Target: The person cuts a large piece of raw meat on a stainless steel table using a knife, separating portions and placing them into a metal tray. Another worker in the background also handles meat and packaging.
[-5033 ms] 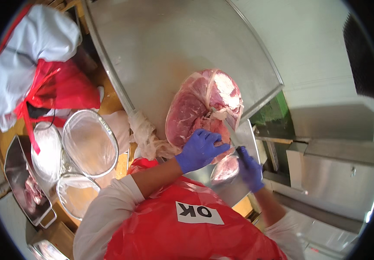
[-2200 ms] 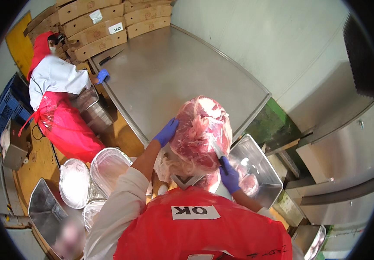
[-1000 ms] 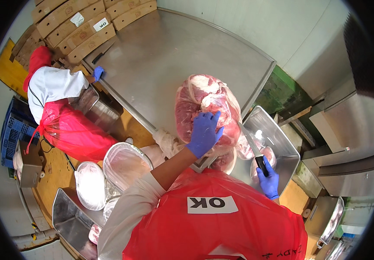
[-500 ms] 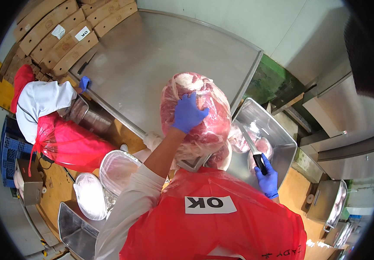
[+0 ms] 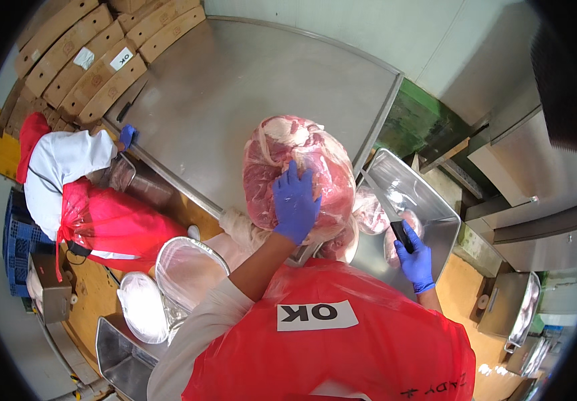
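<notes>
A large block of raw meat (image 5: 332, 160), pinkish red with white fat and wrapped at least partly in clear plastic film, rests at the near edge of the steel table (image 5: 248, 80). My left hand (image 5: 295, 204), in a blue glove, lies on it with fingers stretched out. Gathered film (image 5: 240, 228) hangs at its left side. In my right hand (image 5: 417, 264), also blue-gloved, is a knife (image 5: 399, 232) held by its black handle. Its blade points up and left over a metal tub (image 5: 435, 207) with pieces of meat (image 5: 371, 212) inside.
Cardboard boxes (image 5: 104, 83) are stacked at the far left, with another knife (image 5: 125, 110) on the table beside them. A co-worker in a red apron (image 5: 111, 220) stands at the left edge. Plastic-lined containers (image 5: 143, 306) and an open metal tub (image 5: 125, 357) stand at my lower left.
My left hand has slid lower on the meat, and its fingers now point up. The right hand still holds the knife over the tub, with little change.
</notes>
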`<state>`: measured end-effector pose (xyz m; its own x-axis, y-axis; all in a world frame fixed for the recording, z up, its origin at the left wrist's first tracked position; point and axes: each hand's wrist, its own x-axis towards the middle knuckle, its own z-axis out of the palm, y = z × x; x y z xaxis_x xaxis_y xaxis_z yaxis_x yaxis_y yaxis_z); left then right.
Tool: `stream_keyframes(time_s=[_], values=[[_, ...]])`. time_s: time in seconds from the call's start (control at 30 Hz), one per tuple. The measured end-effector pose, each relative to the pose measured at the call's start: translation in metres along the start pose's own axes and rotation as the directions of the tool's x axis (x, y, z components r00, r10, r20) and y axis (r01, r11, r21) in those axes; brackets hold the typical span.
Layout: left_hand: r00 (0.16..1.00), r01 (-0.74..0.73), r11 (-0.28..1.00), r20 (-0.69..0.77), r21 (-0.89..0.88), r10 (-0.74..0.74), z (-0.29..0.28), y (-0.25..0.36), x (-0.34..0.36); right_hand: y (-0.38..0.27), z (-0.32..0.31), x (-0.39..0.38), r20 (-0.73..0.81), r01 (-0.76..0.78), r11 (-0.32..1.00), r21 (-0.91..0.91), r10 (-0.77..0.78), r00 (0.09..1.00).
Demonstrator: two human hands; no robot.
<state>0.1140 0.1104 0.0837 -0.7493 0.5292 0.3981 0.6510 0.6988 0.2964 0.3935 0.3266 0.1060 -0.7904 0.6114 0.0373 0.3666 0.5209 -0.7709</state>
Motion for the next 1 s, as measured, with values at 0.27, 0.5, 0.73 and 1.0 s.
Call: stream_keyframes(time_s=[0.27, 0.5, 0.73, 1.0], values=[[0.980, -0.138, 0.984, -0.161, -0.109, 0.119, 0.010, -0.028, 0.007, 0.023, 0.024, -0.002, 0.136, -0.016, 0.997, 0.080, 0.005, 0.991], [0.912, -0.393, 0.903, -0.199, -0.172, 0.359, 0.007, -0.102, 0.032, -0.012, 0.008, -0.013, 0.250, -0.073, 0.997, 0.024, 0.064, 0.966], [0.921, -0.388, 0.915, -0.072, -0.113, 0.382, -0.023, -0.168, 0.091, 0.016, -0.001, -0.045, 0.253, 0.090, 0.996, -0.023, -0.081, 0.964], [0.929, -0.242, 0.919, -0.198, 0.312, 0.312, -0.011, -0.115, 0.133, 0.066, -0.021, -0.091, 0.129, -0.223, 0.969, -0.106, 0.236, 0.963]])
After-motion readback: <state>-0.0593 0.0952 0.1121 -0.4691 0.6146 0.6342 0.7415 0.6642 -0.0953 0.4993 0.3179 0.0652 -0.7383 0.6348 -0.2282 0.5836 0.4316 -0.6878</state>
